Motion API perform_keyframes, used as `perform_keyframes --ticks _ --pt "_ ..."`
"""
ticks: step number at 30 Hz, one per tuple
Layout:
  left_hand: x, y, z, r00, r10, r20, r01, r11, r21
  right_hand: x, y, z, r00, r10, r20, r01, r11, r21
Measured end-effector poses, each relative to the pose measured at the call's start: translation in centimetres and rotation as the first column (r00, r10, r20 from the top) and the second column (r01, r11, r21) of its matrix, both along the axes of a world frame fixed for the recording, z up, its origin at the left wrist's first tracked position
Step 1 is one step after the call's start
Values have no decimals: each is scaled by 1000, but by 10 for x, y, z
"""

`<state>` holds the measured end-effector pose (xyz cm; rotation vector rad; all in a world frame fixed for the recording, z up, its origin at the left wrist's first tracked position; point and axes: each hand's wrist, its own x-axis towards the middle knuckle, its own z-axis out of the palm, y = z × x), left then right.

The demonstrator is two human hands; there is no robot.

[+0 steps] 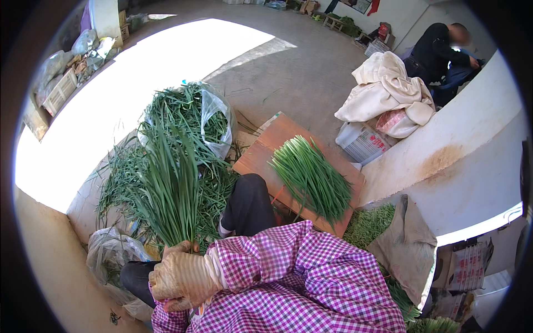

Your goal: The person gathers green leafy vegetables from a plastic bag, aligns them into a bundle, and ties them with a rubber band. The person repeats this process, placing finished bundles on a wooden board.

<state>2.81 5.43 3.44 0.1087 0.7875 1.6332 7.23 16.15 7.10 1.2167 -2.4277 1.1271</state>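
A bunch of long flat green leaves, apparently Chinese chives [175, 187], stands upright with its leaf tips away from me. At its lower end my right hand [183, 272], in a soiled, ribbed light glove, is closed around the stems. My left hand is almost wholly hidden behind the right one; only its checked sleeve [166, 320] shows clearly, so its grip cannot be made out. Beyond the bunch, loose green leaves [125, 179] lie heaped on the floor. On a brown wooden board [258, 156] to the right rests a neat pile of chives [312, 179], pale stem ends facing away.
A clear plastic bag [218, 125] full of leaves stands ahead; another plastic bag [112, 249] is by my left leg. Right of the board are a white crate [362, 141] under cream cloth [387, 91], a wall [449, 154] and a grey-brown cloth [404, 249]. A person [433, 54] sits beyond.
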Motion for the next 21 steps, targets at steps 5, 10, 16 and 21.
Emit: perform_keyframes --ticks 5,10,16,21 --pt "-13 23 24 800 -579 -156 529 804 -271 -34 54 58 901 -118 418 -87 894 439" --pt "-8 8 -2 608 -739 -290 685 673 -279 38 125 -15 -84 23 996 -251 967 -44" --pt "-34 -34 -50 875 -479 -70 465 871 -157 117 100 -78 -143 466 873 591 748 -303" --pt "-16 -41 -76 999 -32 -34 34 996 77 111 118 -76 68 586 807 815 434 -384"
